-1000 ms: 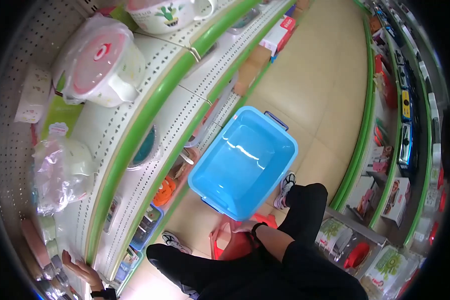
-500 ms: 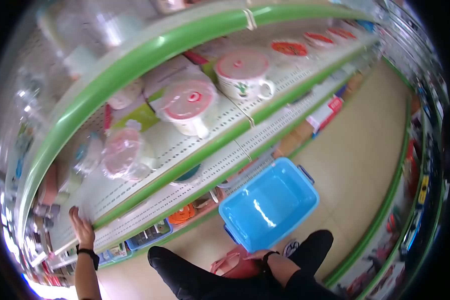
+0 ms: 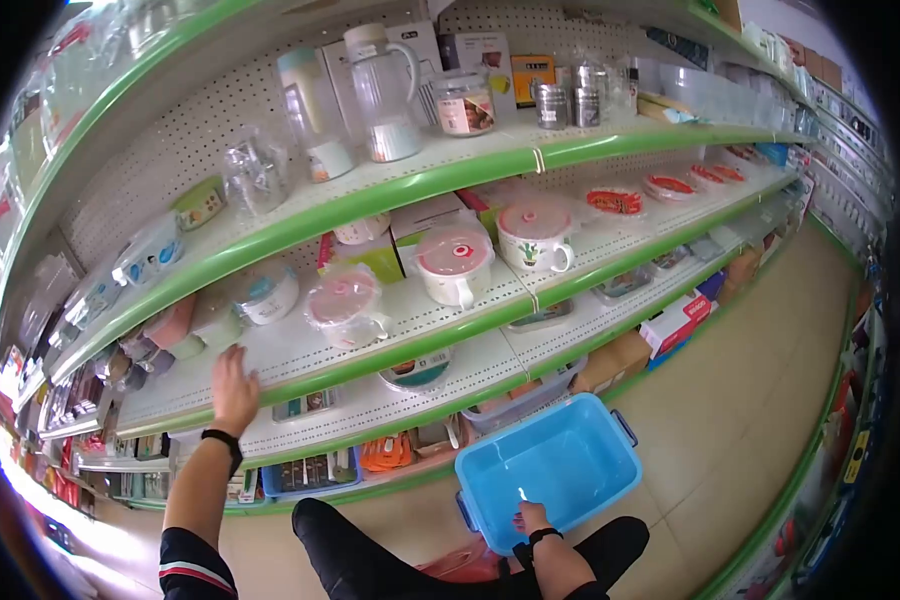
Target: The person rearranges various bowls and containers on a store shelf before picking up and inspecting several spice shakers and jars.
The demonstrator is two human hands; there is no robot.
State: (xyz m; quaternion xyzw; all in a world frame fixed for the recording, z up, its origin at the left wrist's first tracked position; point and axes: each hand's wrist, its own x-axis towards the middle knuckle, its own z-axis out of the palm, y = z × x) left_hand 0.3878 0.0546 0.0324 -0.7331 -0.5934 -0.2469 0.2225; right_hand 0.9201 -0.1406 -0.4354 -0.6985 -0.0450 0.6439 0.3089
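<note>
My left hand (image 3: 233, 385) rests flat on the green front edge of a white pegboard shelf (image 3: 300, 385), fingers apart, holding nothing. Just above it on that shelf stand wrapped lidded bowls (image 3: 345, 300) and a red-lidded mug (image 3: 454, 262). My right hand (image 3: 530, 520) is low by my knee, touching the near rim of an empty blue plastic tub (image 3: 550, 465) on the floor. A red object (image 3: 465, 567) lies partly hidden beside my leg.
Green-edged shelves run along the left, carrying clear jugs (image 3: 382, 95), jars and boxed goods. A lower shelf holds trays (image 3: 315, 468) and cardboard boxes (image 3: 675, 325). The beige tiled aisle floor (image 3: 770, 420) stretches right toward another shelf row.
The view has tilted up from the floor to the shelves. My left hand moved up and right along the shelf edge. My right hand now touches the tub rim.
</note>
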